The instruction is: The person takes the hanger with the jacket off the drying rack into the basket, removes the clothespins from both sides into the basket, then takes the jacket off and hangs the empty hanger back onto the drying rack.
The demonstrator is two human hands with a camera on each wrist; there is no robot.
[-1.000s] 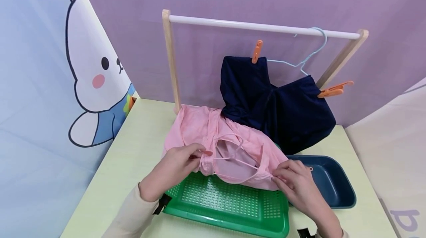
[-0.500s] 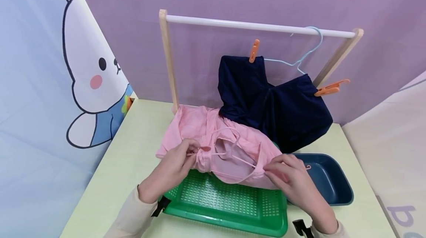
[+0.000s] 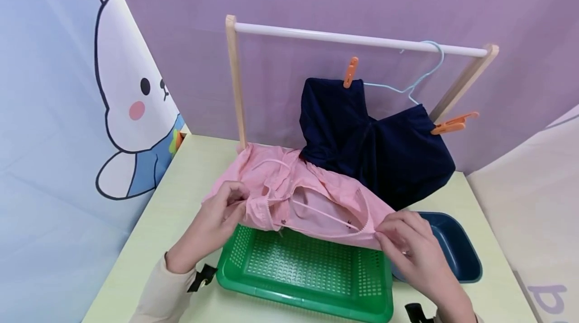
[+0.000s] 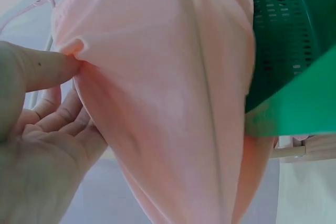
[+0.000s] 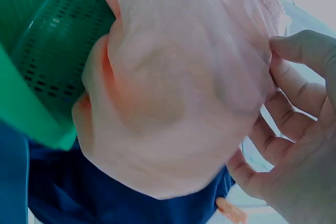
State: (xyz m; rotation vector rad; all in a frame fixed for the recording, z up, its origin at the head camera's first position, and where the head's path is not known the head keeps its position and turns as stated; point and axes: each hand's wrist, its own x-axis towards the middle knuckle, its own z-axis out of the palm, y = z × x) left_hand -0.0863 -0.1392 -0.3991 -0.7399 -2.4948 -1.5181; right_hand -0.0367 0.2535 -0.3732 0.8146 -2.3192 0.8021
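Observation:
A pink zip jacket (image 3: 334, 177) with a drawstring lies across the back of the green basket (image 3: 298, 299), its zipped edges spread apart in a wide opening. At the left of that opening my left hand (image 3: 210, 222) pinches the fabric. My right hand (image 3: 418, 247) pinches the edge at the right end. In the left wrist view the jacket (image 4: 157, 93) hangs from thumb and fingers in one broad fold. The right wrist view shows thumb and fingertips gripping the cloth (image 5: 173, 103) beside the zip teeth.
Behind the jacket, navy shorts (image 3: 380, 152) hang from a light blue hanger (image 3: 422, 76), held by orange clothespins (image 3: 350, 73). The hanger hooks on the rack's white bar (image 3: 353, 38). Right of the basket stands a dark blue tray (image 3: 472, 257), partly behind my right hand.
My left hand has moved left and slightly up, and my right hand slightly right overall, drawing the jacket's opening wider. The drawstring has shifted left and the jacket's lower edge has risen.

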